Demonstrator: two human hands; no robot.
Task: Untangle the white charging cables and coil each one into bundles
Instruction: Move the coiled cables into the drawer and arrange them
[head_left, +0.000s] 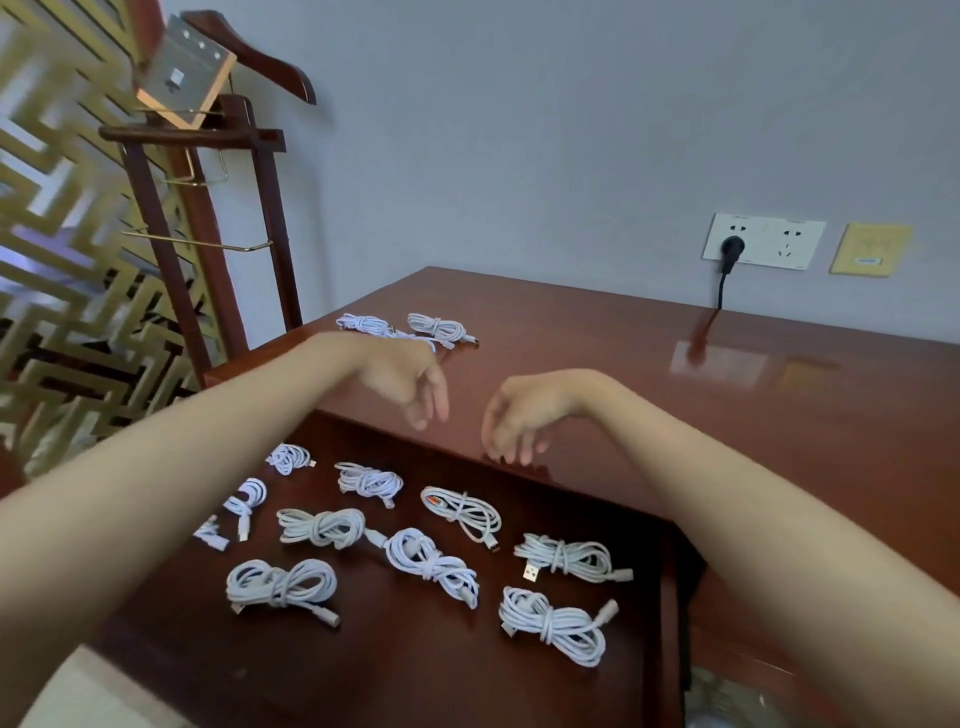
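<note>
Cable bundles (426, 540), white, each cinched at the waist into a figure-eight: about ten lie spread over the lower dark wooden surface (363, 675), most with long axes running roughly left to right, a few slanting toward its near right corner; connector ends poke out at the sides, one USB plug (531, 573) lying flat. Two further bundles (410, 327) sit at the far left corner of the upper desk (675, 364), side by side. Left hand (410, 382), empty, fingers loosely spread and drooping, hovers above the desk's near edge. Right hand (519, 415), empty, fingers slack and parted, tips just at the glossy top. Wall socket (763, 240) behind the far edge carries a black plug (731, 249); no lettering on it is legible. Wooden valet stand (218, 171) at far left.
</note>
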